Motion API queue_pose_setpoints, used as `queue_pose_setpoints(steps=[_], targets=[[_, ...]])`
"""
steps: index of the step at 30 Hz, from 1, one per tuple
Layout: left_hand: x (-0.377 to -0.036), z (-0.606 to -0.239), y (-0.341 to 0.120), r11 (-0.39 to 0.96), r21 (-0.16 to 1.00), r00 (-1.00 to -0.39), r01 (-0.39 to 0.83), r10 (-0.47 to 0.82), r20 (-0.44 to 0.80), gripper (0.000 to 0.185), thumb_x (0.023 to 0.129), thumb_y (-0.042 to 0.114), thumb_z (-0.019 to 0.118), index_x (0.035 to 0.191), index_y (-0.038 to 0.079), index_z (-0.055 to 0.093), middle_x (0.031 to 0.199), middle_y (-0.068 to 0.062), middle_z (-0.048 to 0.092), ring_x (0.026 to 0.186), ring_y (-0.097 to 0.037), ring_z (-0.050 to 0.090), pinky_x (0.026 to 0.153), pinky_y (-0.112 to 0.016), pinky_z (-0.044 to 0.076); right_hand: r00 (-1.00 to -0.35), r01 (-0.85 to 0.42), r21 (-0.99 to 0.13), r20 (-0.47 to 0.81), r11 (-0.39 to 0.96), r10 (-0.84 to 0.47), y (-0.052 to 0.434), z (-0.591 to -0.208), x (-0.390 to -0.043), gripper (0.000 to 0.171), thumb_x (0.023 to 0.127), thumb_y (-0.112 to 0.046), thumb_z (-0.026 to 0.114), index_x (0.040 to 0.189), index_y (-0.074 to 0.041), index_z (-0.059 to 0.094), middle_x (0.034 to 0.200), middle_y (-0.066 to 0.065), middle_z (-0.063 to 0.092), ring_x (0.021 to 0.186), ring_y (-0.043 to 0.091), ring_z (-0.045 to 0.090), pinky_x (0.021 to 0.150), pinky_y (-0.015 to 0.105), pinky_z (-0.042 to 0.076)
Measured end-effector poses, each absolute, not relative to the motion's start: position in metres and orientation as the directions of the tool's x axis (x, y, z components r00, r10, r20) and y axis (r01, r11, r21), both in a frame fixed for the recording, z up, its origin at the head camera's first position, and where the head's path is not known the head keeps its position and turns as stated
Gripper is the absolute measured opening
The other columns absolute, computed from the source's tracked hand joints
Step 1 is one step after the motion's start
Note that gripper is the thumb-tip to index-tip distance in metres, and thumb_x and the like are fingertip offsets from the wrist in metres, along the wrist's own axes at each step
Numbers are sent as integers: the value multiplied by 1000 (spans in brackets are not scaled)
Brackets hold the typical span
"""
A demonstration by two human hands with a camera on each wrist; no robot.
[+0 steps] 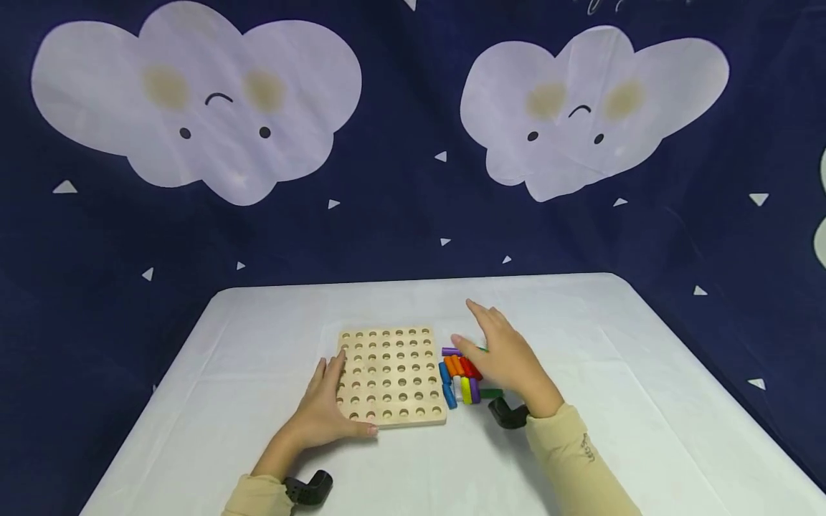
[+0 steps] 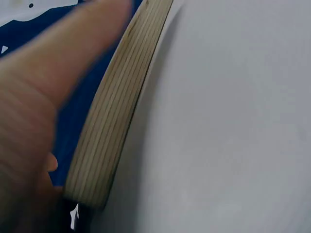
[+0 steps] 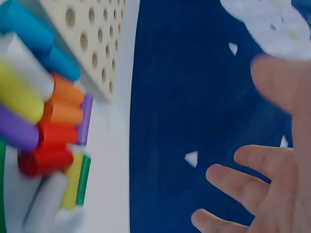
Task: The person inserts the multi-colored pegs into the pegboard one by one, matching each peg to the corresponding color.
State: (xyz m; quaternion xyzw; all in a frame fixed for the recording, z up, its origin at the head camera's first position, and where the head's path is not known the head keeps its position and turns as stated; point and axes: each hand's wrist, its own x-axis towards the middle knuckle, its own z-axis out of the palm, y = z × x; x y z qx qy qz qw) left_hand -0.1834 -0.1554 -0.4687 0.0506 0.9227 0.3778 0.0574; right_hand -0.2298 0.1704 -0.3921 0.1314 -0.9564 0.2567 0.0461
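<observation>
A square wooden pegboard point(image 1: 393, 376) with rows of round holes lies on the table. My left hand point(image 1: 323, 412) is at its near left corner, fingers along the left side and thumb stretched along the front edge. The left wrist view shows the board's layered side edge point(image 2: 116, 107) close beside the thumb. Colored pegs lie in a group right of the board, among them blue point(image 1: 449, 395), orange point(image 1: 454, 366), yellow point(image 1: 466, 390) and red point(image 3: 46, 161) ones. Over the right part of this group my right hand point(image 1: 510, 358) hovers with fingers spread and nothing in its grasp; it hides some pegs.
The white table point(image 1: 290, 315) has rounded far corners. Behind it hangs a dark blue cloth point(image 1: 400, 236) printed with clouds and small white triangles. A black wrist device point(image 1: 310, 489) is worn on the left wrist, and another black device point(image 1: 508, 413) on the right.
</observation>
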Motion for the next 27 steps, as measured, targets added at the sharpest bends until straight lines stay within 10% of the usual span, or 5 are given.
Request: queue_pose_setpoints(steps=[8, 14, 27], targets=[[-185, -472, -154, 772, 619, -986, 145, 163, 28, 155, 47, 75, 85, 160, 9, 2, 167, -20, 6, 155, -40, 3, 122, -64, 11, -978, -206, -552, 98, 808, -182, 199, -404, -257, 48, 102, -22, 53, 147, -9, 47, 136, 17, 58, 125, 37, 54, 104, 59, 46], [-184, -472, -154, 782, 607, -987, 139, 160, 19, 157, 48, 77, 84, 160, 6, -1, 166, -22, 3, 154, -40, 3, 123, -62, 11, -974, -204, -461, 8, 863, -225, 197, -425, -270, 38, 99, -24, 61, 134, -11, 64, 113, 12, 65, 93, 24, 59, 82, 42, 53], [-182, -477, -153, 799, 590, -988, 117, 156, -16, 159, 47, 79, 82, 158, -2, 2, 166, -23, 3, 155, -37, 2, 126, -53, 7, -977, -151, -370, -83, 916, -195, 189, -430, -279, 26, 95, -26, 67, 116, -13, 76, 107, 7, 70, 92, 19, 62, 85, 44, 56]])
